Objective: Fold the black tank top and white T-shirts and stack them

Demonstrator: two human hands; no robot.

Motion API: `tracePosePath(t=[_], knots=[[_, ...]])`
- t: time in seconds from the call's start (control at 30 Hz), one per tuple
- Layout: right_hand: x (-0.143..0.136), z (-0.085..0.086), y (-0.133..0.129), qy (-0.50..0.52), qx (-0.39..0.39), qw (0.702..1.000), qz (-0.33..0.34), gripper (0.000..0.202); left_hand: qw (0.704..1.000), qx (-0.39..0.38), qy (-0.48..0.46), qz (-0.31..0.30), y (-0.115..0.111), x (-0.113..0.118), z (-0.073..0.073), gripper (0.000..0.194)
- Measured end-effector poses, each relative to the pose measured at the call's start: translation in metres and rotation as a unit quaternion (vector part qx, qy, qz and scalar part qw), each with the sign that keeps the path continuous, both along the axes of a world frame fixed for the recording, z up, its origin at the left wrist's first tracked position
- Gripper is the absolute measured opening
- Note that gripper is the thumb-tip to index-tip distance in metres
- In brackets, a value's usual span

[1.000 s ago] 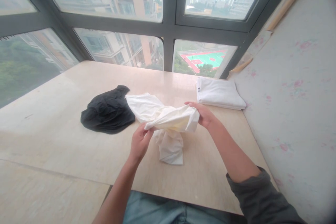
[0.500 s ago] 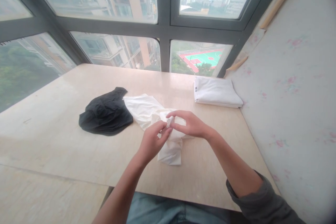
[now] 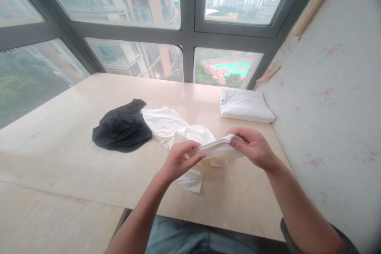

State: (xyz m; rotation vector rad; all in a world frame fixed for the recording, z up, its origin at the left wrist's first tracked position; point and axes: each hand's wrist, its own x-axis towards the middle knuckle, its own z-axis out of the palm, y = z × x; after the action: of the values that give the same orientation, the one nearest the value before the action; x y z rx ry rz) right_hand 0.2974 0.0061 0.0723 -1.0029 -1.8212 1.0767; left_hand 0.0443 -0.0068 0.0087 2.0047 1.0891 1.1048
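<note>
Beige table (image 3: 74,158) by windows. Left hand (image 3: 178,160) & right hand (image 3: 254,149) both pinch white garment's (image 3: 178,131) bunched edge, fingers closed; fingertips partly hidden by cloth. Black garment (image 3: 122,127) touching it.

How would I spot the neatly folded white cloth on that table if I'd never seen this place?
Start at the big window and follow the pale table to its far right corner, beside the flowered wall. The folded white cloth lies there flat and squared, apart from everything else. Unlike the loose white garment held in both hands and the crumpled black garment, it is tidy and untouched.
</note>
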Motion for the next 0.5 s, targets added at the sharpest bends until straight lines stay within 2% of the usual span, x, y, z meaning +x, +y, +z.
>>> tracePosePath(t=[0.1, 0.23, 0.37, 0.5], knots=[[0.016, -0.003, -0.002, 0.037, -0.009, 0.998, -0.053, 0.025, 1.0, 0.018, -0.012, 0.005, -0.002, 0.0, 0.004, 0.015], [0.03, -0.013, -0.001, 0.082, -0.043, 0.988, -0.121, 0.03, 0.999, 0.034, -0.011, -0.005, -0.008, -0.002, 0.018, 0.009], [0.03, -0.024, -0.001, 0.11, -0.097, 0.983, -0.113, 0.031, 0.999, 0.038, -0.028, 0.019, -0.012, -0.003, 0.029, 0.013], [0.022, -0.035, -0.002, 0.11, -0.158, 0.978, -0.081, 0.03, 0.997, -0.047, -0.03, 0.05, -0.006, -0.002, 0.023, 0.021]])
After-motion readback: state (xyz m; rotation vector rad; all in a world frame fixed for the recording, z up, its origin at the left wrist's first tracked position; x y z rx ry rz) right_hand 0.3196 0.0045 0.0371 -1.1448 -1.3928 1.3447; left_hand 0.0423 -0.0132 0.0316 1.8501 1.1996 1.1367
